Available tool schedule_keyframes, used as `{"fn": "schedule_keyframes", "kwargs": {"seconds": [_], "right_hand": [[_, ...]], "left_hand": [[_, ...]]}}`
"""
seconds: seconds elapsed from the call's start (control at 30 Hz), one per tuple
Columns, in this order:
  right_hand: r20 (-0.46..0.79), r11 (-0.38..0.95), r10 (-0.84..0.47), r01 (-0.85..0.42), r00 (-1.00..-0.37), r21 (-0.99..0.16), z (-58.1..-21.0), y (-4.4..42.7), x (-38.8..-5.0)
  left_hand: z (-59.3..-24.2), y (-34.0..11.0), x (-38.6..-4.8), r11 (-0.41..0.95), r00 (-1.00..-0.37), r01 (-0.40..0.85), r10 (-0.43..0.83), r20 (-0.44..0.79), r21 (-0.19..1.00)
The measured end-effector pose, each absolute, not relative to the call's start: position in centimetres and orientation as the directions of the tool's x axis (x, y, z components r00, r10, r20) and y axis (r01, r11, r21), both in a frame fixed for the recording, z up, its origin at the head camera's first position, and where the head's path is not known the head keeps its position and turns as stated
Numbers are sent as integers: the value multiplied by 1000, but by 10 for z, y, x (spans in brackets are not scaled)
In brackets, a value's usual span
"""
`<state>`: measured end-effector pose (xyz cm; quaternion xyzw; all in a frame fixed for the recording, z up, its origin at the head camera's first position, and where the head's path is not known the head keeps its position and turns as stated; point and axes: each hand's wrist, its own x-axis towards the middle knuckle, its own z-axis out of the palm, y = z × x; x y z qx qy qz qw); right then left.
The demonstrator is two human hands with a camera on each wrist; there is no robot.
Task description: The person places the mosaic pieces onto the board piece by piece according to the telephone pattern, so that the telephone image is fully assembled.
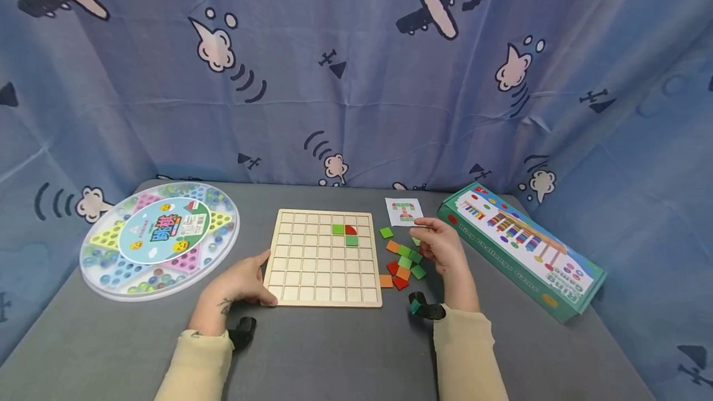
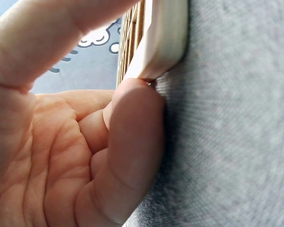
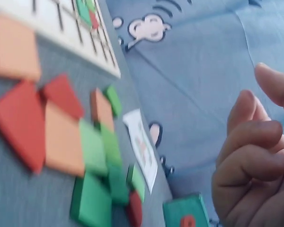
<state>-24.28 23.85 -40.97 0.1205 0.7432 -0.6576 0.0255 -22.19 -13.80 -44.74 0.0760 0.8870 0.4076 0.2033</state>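
The left hand (image 1: 236,289) holds the lower-left corner of a gridded wooden board (image 1: 307,278), fingers along its left edge and thumb at the corner. In the left wrist view, a fingertip of that hand (image 2: 85,142) touches the board's rounded corner (image 2: 168,38). Upper right on the board lie a light green square (image 1: 338,229), a red quarter-round piece (image 1: 350,230) and a green piece (image 1: 351,241). Over the loose tiles hovers the right hand (image 1: 445,252), beside a printed card (image 1: 403,210). In the right wrist view this hand (image 3: 255,161) has bent fingers, thumb apart, nothing visible between them.
Loose orange (image 1: 386,281), red (image 1: 400,283) and green (image 1: 418,271) tiles lie right of the board. A round marble game (image 1: 158,234) lies at the left, a green game box (image 1: 518,252) at the right. A blue patterned curtain (image 1: 289,79) hangs behind the grey table (image 1: 328,351).
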Motion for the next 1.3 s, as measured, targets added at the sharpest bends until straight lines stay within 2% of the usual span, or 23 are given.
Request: {"fn": "schedule_keyframes", "kwargs": {"seconds": [0.23, 0.43, 0.93, 1.3], "right_hand": [[-292, 312, 189, 340, -937, -887, -414, 258, -235], [-340, 419, 194, 391, -920, -820, -423, 266, -234], [-383, 632, 132, 375, -914, -678, -438, 264, -229], [-375, 725, 179, 380, -910, -575, -439, 256, -229]], "left_hand": [[-448, -138, -223, 661, -910, -22, 297, -288, 750], [-450, -138, -223, 654, -908, -26, 300, -291, 756], [-447, -138, -221, 667, -905, -16, 307, -295, 745], [-447, -138, -221, 669, -902, -44, 292, -317, 742]]}}
